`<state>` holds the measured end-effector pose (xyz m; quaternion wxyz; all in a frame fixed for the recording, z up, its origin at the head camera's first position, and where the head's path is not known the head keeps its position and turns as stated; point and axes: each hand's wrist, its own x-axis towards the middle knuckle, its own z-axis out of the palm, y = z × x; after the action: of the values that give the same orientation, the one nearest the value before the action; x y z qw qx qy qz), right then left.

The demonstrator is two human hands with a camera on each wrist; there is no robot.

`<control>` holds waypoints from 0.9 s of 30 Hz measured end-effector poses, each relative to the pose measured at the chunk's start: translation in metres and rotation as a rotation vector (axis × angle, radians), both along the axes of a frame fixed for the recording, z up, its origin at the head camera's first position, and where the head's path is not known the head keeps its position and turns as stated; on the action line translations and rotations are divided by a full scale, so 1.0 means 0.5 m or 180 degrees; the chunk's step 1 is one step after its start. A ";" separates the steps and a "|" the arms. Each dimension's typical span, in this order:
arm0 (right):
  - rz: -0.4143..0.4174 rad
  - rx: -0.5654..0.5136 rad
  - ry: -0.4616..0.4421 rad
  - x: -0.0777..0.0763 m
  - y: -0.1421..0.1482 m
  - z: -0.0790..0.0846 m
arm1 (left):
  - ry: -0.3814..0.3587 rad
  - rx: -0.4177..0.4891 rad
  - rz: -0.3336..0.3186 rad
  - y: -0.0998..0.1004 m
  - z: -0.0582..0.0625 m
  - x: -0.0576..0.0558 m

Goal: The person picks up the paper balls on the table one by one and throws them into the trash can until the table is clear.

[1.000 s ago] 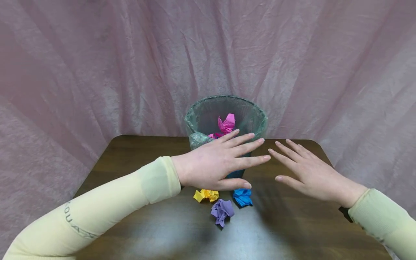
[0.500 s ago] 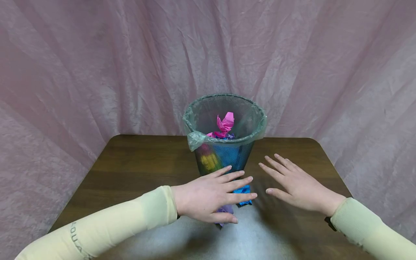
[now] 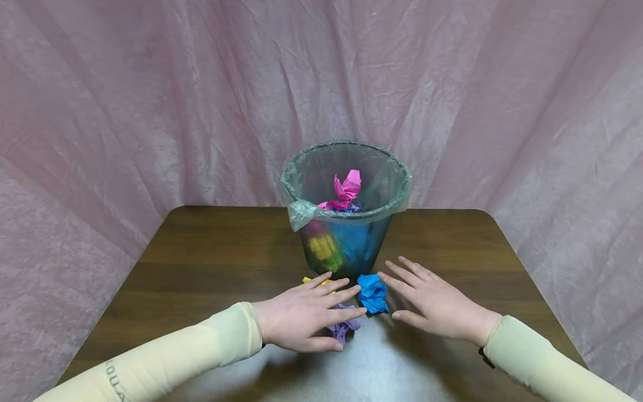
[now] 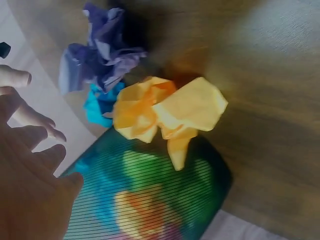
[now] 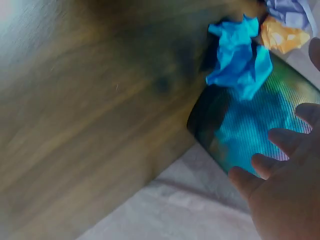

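My left hand (image 3: 308, 315) is spread palm down over the table, fingers straight, holding nothing. Beneath and just beyond it lie a crumpled purple paper (image 3: 346, 322) and a crumpled yellow paper (image 4: 150, 110), both partly covered by the hand in the head view. A crumpled blue paper (image 3: 373, 294) lies between the two hands. To its right my right hand (image 3: 437, 304) hovers with fingers spread and holds nothing. Behind the papers stands a mesh wastebasket (image 3: 369, 240) lined with a clear bag; pink, yellow, green, blue and purple papers are inside.
The dark wooden table (image 3: 211, 245) spreads to both sides of the wastebasket, its far edge close behind it. A pink curtain (image 3: 226, 100) hangs beyond the table. A corner of the bag liner (image 3: 302, 213) sticks out over the rim at the left.
Both hands have come down and back from near the wastebasket toward the loose papers, fingers still spread. The right hand has also shifted left. The wastebasket front is now uncovered.
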<state>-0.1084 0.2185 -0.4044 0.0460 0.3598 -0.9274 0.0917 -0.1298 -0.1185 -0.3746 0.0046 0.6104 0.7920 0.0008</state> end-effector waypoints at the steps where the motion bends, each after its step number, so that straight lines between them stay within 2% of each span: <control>1: 0.0044 -0.0003 0.0048 -0.002 -0.005 -0.005 | -0.0019 -0.0015 0.0027 -0.004 -0.004 -0.001; 5: 0.0211 0.0003 0.0187 -0.010 -0.027 -0.023 | -0.0048 -0.0054 0.0137 -0.021 -0.017 -0.006; 10: 0.0337 0.0046 0.0159 -0.021 -0.052 -0.036 | -0.0002 -0.0014 0.0245 -0.044 -0.027 -0.013; 16: 0.0375 0.0177 0.0169 -0.031 -0.071 -0.053 | -0.0189 -0.0041 0.0416 -0.073 -0.034 -0.022; 22: 0.0388 0.0351 0.0230 -0.035 -0.082 -0.070 | -0.0337 -0.0075 0.0761 -0.110 -0.042 -0.038; 27: 0.0444 0.0317 0.0254 -0.036 -0.087 -0.080 | -0.0357 -0.0058 0.0966 -0.136 -0.052 -0.051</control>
<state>-0.1263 0.1752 -0.4444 0.0584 0.4287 -0.9009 0.0341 -0.1552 -0.1864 -0.4007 0.0542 0.4827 0.8736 0.0284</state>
